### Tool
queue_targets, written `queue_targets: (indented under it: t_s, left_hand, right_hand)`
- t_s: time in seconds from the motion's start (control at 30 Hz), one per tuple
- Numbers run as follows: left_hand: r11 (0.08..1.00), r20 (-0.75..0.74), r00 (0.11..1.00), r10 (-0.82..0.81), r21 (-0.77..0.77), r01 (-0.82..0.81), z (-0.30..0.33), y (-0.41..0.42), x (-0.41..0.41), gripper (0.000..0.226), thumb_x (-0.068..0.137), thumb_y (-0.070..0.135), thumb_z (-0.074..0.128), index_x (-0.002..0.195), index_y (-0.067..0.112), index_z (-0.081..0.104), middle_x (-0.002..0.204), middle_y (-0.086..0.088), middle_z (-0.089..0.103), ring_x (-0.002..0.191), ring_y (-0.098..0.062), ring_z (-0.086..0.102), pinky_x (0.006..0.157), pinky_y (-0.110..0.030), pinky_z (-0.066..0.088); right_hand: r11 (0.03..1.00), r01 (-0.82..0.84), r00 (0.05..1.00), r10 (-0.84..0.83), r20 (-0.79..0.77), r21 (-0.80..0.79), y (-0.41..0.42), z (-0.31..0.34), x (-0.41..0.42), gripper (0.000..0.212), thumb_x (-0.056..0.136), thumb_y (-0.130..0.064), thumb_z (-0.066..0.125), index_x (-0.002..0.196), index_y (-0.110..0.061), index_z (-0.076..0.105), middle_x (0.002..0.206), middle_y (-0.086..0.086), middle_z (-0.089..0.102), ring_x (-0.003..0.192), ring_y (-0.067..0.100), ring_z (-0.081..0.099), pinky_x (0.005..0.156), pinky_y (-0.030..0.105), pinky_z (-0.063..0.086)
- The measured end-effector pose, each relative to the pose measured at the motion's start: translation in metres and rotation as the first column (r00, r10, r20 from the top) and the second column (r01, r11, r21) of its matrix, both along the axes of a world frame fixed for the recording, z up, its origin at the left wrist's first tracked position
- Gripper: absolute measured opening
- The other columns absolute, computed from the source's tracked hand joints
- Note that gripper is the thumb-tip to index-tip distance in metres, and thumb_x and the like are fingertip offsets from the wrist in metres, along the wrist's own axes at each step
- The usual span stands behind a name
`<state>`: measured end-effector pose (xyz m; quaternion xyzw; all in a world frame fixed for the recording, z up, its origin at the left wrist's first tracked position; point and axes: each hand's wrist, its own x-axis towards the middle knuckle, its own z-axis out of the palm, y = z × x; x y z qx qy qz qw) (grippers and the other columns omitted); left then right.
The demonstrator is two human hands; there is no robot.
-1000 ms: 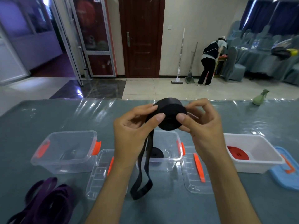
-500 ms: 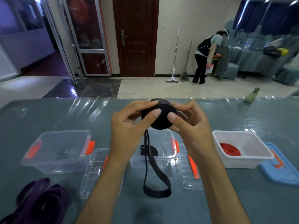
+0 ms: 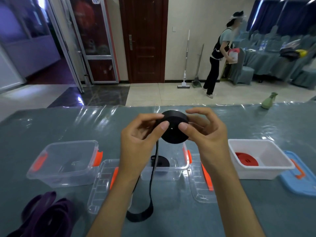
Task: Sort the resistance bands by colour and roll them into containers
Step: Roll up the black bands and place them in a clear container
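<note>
Head view: we are holding the black band roll [image 3: 174,129] above the worktop [image 3: 256,211], our left hand [image 3: 138,142] and right hand [image 3: 206,134] both pinching it between thumb and curled fingers. Below this grip its loose tail is hanging over the clear container [image 3: 164,170], reaching the worktop.
</note>
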<state>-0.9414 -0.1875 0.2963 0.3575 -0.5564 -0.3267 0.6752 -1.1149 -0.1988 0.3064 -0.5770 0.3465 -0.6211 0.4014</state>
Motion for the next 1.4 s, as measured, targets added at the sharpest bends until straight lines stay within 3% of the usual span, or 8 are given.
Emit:
queue_targets:
  t_s: [0.27,0.43,0.6,0.73,0.83,1.03,1.2,1.4]
  left_hand:
    - [0.999,0.005,1.0,0.031,0.013,-0.031,0.004,-0.004,0.004,0.016,0.085,0.011,0.08,0.101,0.012,0.077,0.096,0.003,0.08,0.095,-0.013,0.077,0.084,-0.021,0.059]
    - [0.995,0.053,0.995,-0.086,0.045,0.084,-0.004,-0.007,0.009,0.027,0.089,0.006,0.077,0.113,0.017,0.077,0.116,-0.002,0.076,0.112,-0.019,0.074,0.097,-0.029,0.059]
    - [1.0,0.101,0.995,-0.005,-0.008,0.005,-0.005,-0.001,0.005,0.02,0.088,0.015,0.078,0.107,0.021,0.076,0.104,0.006,0.079,0.104,-0.018,0.076,0.093,-0.03,0.06]
    - [1.0,0.102,0.995,0.008,0.0,-0.008,-0.014,0.003,-0.002,0.021,0.093,0.015,0.073,0.113,0.02,0.074,0.11,0.007,0.077,0.11,-0.016,0.074,0.096,-0.03,0.059]
    - [0.997,0.137,0.987,-0.08,0.031,0.076,-0.016,-0.002,0.006,0.028,0.096,0.012,0.071,0.123,0.018,0.074,0.121,0.001,0.075,0.119,-0.022,0.07,0.101,-0.034,0.057]
    - [0.997,0.097,0.995,-0.036,0.064,0.03,-0.019,0.0,0.006,0.023,0.089,0.011,0.078,0.111,0.016,0.076,0.111,0.0,0.078,0.11,-0.021,0.074,0.099,-0.035,0.059]
    - [0.995,0.15,0.985,-0.084,0.065,0.074,-0.012,-0.009,0.013,0.024,0.089,0.011,0.08,0.111,0.02,0.076,0.111,-0.003,0.076,0.11,-0.023,0.073,0.099,-0.037,0.059]
    - [0.995,0.085,0.994,-0.074,0.066,0.068,-0.013,-0.008,0.007,0.02,0.085,0.011,0.081,0.102,0.019,0.075,0.106,0.001,0.078,0.107,-0.021,0.074,0.096,-0.032,0.059]
  right_hand:
    - [0.998,-0.009,1.0,0.011,-0.023,0.057,-0.003,-0.007,0.005,0.027,0.08,-0.02,0.083,0.09,-0.011,0.059,0.097,0.008,0.078,0.092,0.028,0.077,0.083,0.042,0.063]
    - [0.997,0.077,0.996,-0.078,-0.033,-0.033,-0.005,-0.012,0.002,0.024,0.087,-0.022,0.082,0.104,-0.02,0.066,0.105,0.009,0.076,0.102,0.028,0.074,0.091,0.052,0.061]
    - [0.996,-0.023,1.0,0.023,-0.007,0.09,-0.002,-0.009,0.001,0.028,0.081,-0.024,0.081,0.089,-0.014,0.057,0.101,0.009,0.078,0.095,0.023,0.077,0.073,0.037,0.063]
    - [0.998,0.05,0.997,-0.051,-0.049,-0.024,-0.005,-0.011,-0.002,0.028,0.083,-0.024,0.087,0.097,-0.019,0.063,0.104,0.014,0.074,0.102,0.033,0.073,0.087,0.047,0.06]
    - [0.998,0.022,0.998,-0.025,0.051,0.053,0.0,-0.014,0.003,0.028,0.081,-0.022,0.079,0.093,-0.008,0.058,0.107,0.01,0.077,0.102,0.026,0.075,0.079,0.037,0.062]
    - [0.998,-0.014,0.999,0.016,-0.028,0.068,-0.005,-0.014,-0.006,0.029,0.079,-0.017,0.082,0.099,-0.012,0.063,0.109,0.01,0.077,0.102,0.029,0.075,0.092,0.049,0.06]
    - [0.991,-0.055,0.993,0.041,0.11,0.12,-0.005,-0.021,-0.001,0.026,0.082,-0.019,0.082,0.098,-0.009,0.064,0.114,0.01,0.077,0.109,0.028,0.074,0.099,0.054,0.058]
    - [0.993,0.012,0.994,-0.026,0.108,0.12,-0.006,-0.021,-0.004,0.026,0.078,-0.019,0.088,0.092,-0.018,0.066,0.101,0.013,0.076,0.098,0.033,0.074,0.083,0.042,0.062]
